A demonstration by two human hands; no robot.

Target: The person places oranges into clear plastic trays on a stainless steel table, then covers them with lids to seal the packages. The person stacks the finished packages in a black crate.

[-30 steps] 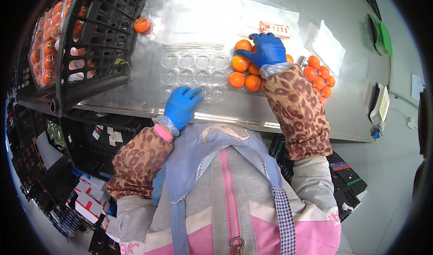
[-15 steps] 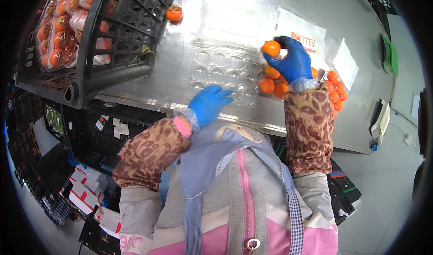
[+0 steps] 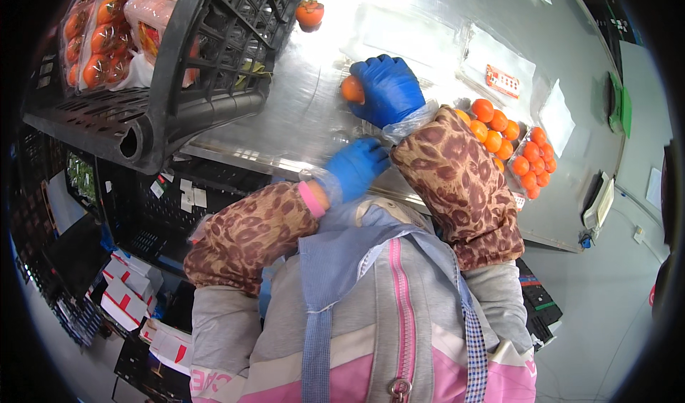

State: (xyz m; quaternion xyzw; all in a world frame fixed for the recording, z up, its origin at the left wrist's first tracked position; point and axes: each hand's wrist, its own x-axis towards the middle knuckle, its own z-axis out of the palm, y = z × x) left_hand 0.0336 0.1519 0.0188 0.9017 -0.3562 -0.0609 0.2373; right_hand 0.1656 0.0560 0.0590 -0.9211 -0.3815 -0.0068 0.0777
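Observation:
In my blue-gloved right hand (image 3: 389,90) is an orange persimmon (image 3: 352,89), gripped between the fingers above a clear plastic tray (image 3: 338,140) with round hollows. Most of that tray is hidden under my hands and right sleeve. My left hand (image 3: 356,167), also gloved in blue, lies at the tray's near edge with its fingers stretched out and holds nothing. Right of my right forearm is a group of loose orange persimmons (image 3: 492,141). Farther right sits a cluster of redder fruit (image 3: 534,162). A single persimmon (image 3: 310,14) rests alone near the crate.
A black plastic crate (image 3: 187,53) stands at the left, with packed persimmons (image 3: 104,38) beyond its wall. On the metal table (image 3: 300,82) lie a flat clear package with a red label (image 3: 501,80) and a white sheet (image 3: 556,120). White boxes (image 3: 123,296) stand below at left.
My right hand has moved left with a persimmon, from the loose fruit to above the tray. My left hand has shifted slightly right along the near edge.

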